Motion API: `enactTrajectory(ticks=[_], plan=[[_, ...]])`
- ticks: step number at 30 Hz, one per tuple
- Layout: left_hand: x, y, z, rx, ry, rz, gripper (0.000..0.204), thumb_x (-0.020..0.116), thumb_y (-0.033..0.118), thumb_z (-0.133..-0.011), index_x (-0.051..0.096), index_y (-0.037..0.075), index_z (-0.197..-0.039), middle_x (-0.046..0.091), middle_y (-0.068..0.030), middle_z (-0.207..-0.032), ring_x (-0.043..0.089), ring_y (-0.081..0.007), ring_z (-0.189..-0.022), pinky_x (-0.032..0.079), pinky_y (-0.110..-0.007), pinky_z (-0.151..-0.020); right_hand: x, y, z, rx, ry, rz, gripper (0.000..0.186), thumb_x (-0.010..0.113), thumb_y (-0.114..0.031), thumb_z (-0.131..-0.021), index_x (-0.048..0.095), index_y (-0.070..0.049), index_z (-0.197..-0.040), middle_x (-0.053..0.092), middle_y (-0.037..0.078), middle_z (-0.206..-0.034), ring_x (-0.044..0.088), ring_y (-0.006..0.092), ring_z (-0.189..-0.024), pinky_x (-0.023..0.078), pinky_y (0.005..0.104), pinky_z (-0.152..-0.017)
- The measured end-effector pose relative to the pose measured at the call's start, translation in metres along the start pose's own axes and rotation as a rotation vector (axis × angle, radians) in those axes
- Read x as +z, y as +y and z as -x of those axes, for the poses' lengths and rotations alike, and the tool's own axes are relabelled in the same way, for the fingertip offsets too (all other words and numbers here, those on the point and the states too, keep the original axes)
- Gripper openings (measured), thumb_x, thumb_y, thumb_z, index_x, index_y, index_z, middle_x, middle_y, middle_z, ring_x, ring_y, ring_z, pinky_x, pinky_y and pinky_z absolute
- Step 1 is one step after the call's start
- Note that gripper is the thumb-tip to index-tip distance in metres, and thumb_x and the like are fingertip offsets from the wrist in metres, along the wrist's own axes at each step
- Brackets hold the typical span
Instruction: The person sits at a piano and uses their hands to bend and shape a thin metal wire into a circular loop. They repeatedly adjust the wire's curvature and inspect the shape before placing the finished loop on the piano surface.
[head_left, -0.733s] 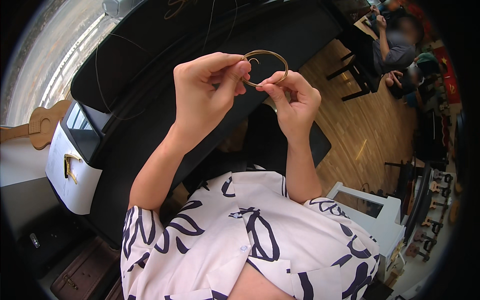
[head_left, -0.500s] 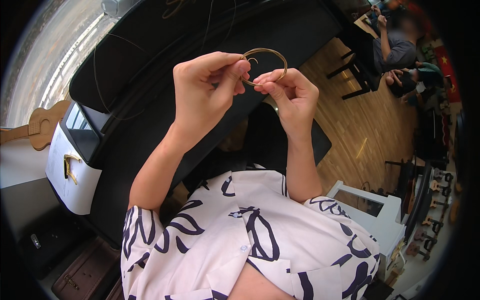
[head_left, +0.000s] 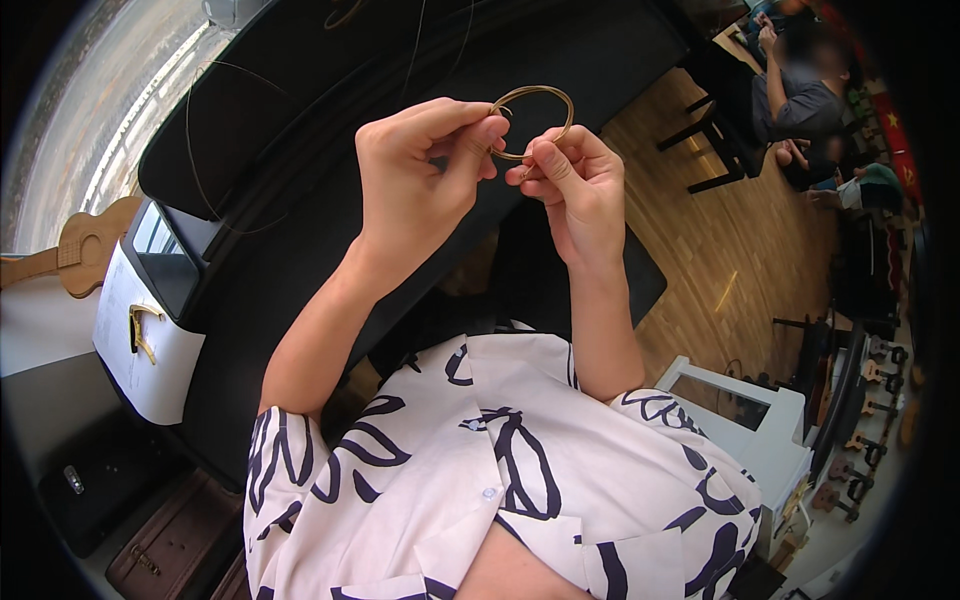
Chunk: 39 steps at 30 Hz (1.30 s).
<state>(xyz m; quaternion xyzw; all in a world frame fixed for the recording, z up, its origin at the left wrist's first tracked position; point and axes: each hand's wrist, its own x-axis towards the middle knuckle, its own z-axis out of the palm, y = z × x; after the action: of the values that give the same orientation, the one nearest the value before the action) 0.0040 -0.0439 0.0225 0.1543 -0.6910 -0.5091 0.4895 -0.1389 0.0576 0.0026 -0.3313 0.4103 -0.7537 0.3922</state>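
Black panelling (head_left: 270,125) edges far left. My left hand (head_left: 420,180) and right hand (head_left: 580,190) pinch a round, bronze-coloured wire coil (head_left: 536,89). Wood floor (head_left: 700,290) opens right.

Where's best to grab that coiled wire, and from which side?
Probably pinch the coiled wire by its upper arc, coming from the picture's top: that stretch curves free, while the left hand holds its left edge and the right hand its lower right.
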Motion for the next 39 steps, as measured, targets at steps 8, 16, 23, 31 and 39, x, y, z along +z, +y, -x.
enactTrajectory(ticks=[8, 16, 23, 31, 39], plan=[[0.002, -0.003, 0.001, -0.047, -0.009, 0.040, 0.007, 0.070, 0.000, -0.092, 0.075, -0.004, -0.095, 0.074, -0.0094, -0.076, 0.071, -0.0115, -0.063, 0.054, -0.021, -0.057, -0.002, 0.000, 0.001, 0.033, 0.029, 0.006, 0.012, 0.072, -0.009, -0.095, 0.068, 0.002, -0.096, 0.074, 0.015, -0.086, 0.076, 0.0215, -0.075, 0.062, 0.0262, -0.067], [-0.004, -0.002, -0.005, -0.165, -0.103, 0.017, 0.012, 0.069, 0.005, -0.097, 0.073, -0.004, -0.103, 0.072, -0.0070, -0.083, 0.067, -0.0093, -0.067, 0.054, -0.022, -0.062, 0.004, 0.001, 0.001, -0.115, 0.064, 0.159, 0.012, 0.072, -0.010, -0.095, 0.068, 0.001, -0.094, 0.075, 0.015, -0.088, 0.075, 0.0220, -0.076, 0.062, 0.0301, -0.070], [-0.008, -0.010, -0.008, -0.135, -0.180, -0.002, 0.016, 0.073, 0.009, -0.094, 0.072, -0.003, -0.104, 0.072, -0.0062, -0.086, 0.070, -0.0118, -0.077, 0.058, -0.024, -0.073, 0.004, 0.002, 0.002, -0.159, 0.095, 0.191, 0.013, 0.073, -0.009, -0.094, 0.067, 0.002, -0.092, 0.075, 0.016, -0.089, 0.075, 0.0231, -0.080, 0.063, 0.0325, -0.074], [-0.006, -0.013, -0.006, -0.231, -0.135, 0.092, 0.018, 0.075, 0.010, -0.093, 0.072, -0.005, -0.104, 0.073, -0.0083, -0.088, 0.073, -0.0143, -0.078, 0.059, -0.024, -0.074, 0.006, 0.006, 0.003, -0.246, 0.098, 0.242, 0.013, 0.072, -0.009, -0.095, 0.066, 0.003, -0.094, 0.075, 0.016, -0.091, 0.075, 0.0227, -0.082, 0.062, 0.0332, -0.076], [0.000, -0.016, -0.003, -0.308, -0.083, 0.296, 0.016, 0.074, 0.013, -0.094, 0.071, -0.001, -0.102, 0.072, -0.0045, -0.088, 0.065, -0.0086, -0.077, 0.048, -0.022, -0.067, 0.006, 0.010, -0.002, -0.170, 0.055, 0.157, 0.012, 0.071, -0.009, -0.096, 0.065, 0.001, -0.092, 0.075, 0.016, -0.090, 0.075, 0.0228, -0.081, 0.062, 0.0332, -0.074]])
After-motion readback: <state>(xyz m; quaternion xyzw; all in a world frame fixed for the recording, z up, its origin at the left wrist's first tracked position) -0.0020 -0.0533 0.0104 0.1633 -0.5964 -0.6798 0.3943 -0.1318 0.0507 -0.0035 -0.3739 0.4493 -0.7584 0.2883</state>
